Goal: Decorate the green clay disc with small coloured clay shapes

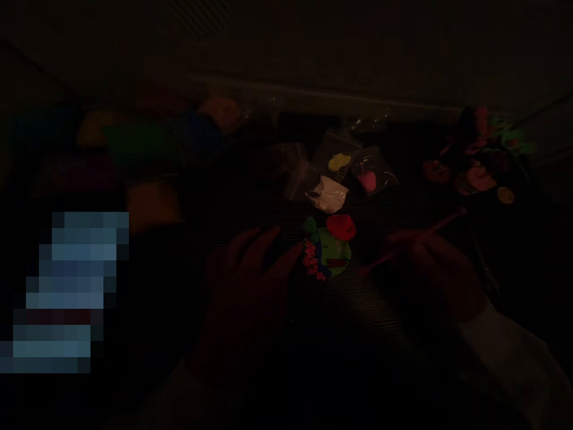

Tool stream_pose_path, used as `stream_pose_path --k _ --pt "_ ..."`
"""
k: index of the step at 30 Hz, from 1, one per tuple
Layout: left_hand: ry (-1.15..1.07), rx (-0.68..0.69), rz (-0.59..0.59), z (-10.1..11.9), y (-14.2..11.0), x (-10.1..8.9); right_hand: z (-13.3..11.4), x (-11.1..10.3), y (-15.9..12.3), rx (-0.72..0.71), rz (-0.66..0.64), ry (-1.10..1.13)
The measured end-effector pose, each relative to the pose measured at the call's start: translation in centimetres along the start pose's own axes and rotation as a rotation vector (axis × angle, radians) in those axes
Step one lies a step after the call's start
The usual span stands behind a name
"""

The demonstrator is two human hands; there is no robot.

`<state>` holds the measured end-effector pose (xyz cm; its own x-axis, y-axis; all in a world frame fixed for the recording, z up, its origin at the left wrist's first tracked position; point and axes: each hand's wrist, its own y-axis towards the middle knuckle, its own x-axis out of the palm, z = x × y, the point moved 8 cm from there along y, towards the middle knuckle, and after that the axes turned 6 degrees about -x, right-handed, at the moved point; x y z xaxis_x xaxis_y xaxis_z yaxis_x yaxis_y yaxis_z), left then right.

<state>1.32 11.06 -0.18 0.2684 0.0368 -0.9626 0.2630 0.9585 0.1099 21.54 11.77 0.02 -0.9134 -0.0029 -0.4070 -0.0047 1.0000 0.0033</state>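
Observation:
The picture is very dark. A small round piece of coloured modelling clay [336, 251] lies on the ridged dark surface, mostly green with blue, a red lump at its top and small red flowers down its left side. Just left of it is my left hand [250, 269], fingers apart, the index fingertip near or touching its left edge; I cannot tell which. To the right, my right hand [436, 269] is closed around a thin pink modelling tool [441, 223]. The tool slants down left, its lower end a short way from the clay piece.
Behind the clay piece lie clear bags with white clay [329, 196], yellow clay [339, 162] and pink clay [367, 180]. Several coloured packets, one green [138, 143] and one orange [152, 206], are at the left. Small coloured pieces [481, 178] sit back right. A pixelated bright screen-like patch [71, 286] is front left.

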Motion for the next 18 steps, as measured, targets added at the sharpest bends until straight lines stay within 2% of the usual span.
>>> stream_pose_path --k 4,12,18 --pt "-0.010 0.007 -0.003 0.08 0.07 -0.03 -0.23 -0.11 -0.22 0.013 0.065 -0.075" --pt "-0.028 0.001 -0.012 0.11 -0.01 -0.23 -0.54 -0.31 -0.25 -0.014 0.188 0.006" --pt "-0.025 0.010 -0.020 0.06 -0.06 0.01 -0.45 -0.19 -0.19 -0.011 0.180 -0.011"
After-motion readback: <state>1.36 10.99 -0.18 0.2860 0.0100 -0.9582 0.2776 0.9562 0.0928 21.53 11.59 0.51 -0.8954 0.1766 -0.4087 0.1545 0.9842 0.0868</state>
